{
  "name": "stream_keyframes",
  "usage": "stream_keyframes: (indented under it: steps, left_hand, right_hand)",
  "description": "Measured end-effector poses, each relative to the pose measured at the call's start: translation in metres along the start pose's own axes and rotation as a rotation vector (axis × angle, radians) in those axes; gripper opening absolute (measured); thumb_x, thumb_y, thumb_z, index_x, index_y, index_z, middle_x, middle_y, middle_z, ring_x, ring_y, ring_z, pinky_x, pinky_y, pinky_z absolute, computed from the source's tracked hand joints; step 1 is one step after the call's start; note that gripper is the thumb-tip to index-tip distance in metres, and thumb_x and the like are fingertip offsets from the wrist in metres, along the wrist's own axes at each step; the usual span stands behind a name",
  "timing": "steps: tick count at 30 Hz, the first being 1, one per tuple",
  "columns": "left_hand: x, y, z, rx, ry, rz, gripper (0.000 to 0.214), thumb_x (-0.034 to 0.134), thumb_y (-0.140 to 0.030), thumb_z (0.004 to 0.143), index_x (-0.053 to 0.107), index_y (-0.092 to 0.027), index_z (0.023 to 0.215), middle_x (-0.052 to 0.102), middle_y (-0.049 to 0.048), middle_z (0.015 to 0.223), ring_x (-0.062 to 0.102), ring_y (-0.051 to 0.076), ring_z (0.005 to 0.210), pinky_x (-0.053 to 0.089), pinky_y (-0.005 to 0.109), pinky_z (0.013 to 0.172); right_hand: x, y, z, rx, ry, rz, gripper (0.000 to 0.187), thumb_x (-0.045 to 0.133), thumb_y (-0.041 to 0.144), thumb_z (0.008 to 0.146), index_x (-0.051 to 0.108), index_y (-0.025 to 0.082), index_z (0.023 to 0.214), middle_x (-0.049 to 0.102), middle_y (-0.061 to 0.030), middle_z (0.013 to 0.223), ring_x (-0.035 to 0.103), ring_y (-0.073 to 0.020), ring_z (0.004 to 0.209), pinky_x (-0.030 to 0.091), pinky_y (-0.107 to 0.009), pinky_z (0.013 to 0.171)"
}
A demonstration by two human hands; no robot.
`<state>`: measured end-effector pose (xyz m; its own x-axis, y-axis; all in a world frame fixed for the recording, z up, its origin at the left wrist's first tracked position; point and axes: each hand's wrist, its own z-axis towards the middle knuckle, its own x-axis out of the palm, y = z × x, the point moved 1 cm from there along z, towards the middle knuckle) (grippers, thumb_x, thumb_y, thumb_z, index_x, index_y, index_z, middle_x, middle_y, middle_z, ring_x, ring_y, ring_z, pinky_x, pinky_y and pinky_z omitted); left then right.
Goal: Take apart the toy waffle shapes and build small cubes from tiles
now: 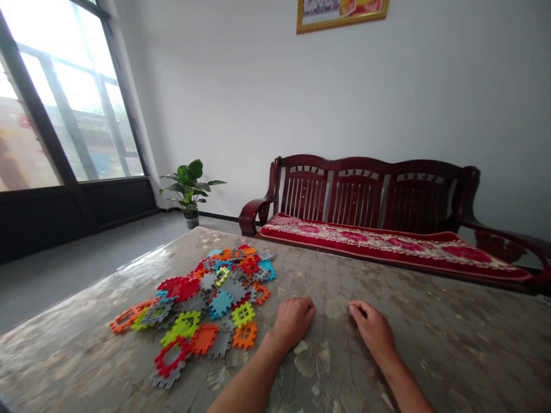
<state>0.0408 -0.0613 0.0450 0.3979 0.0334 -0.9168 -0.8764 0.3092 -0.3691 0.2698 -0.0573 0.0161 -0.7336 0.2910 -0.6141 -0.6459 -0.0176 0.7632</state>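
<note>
My left hand (pixel 293 322) rests on the table in a loose fist, with nothing visible in it. Just to its left spreads a heap of flat plastic interlocking tiles with toothed edges. An orange window-frame tile (pixel 245 336) and a lime-green window-frame tile (pixel 243 315) lie nearest to that hand, not touching it. Other pieces include a solid blue tile (pixel 221 303), a solid orange tile (pixel 204 338) and a red open-frame tile (pixel 173 356). To the right, my right hand (pixel 374 331) lies on the table with its fingers curled in, and no object shows in it.
A patterned cover lies over the table (pixel 434 344). Behind it stands a dark red wooden bench (pixel 357 192) with a red floral cushion (pixel 387 244). Further left are a potted plant (pixel 189 186) and a large window (pixel 81 97). A framed picture (pixel 342 14) hangs on the wall.
</note>
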Motion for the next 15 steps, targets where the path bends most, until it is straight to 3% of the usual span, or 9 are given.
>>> stream_keyframes:
  steps: [15]
  left_hand:
    - [0.0037,-0.0008,-0.005,0.115,-0.003,-0.071,0.022,0.048,-0.031,0.09,0.068,-0.026,0.089,0.074,0.0005,0.091,0.066,0.016,0.088,0.043,0.023,0.074]
  right_hand:
    - [-0.0008,-0.001,0.0,0.001,0.013,0.029,0.04,0.045,0.054,0.078,0.071,0.026,0.087,0.074,-0.0034,0.088,0.067,-0.0241,0.082,0.046,-0.032,0.073]
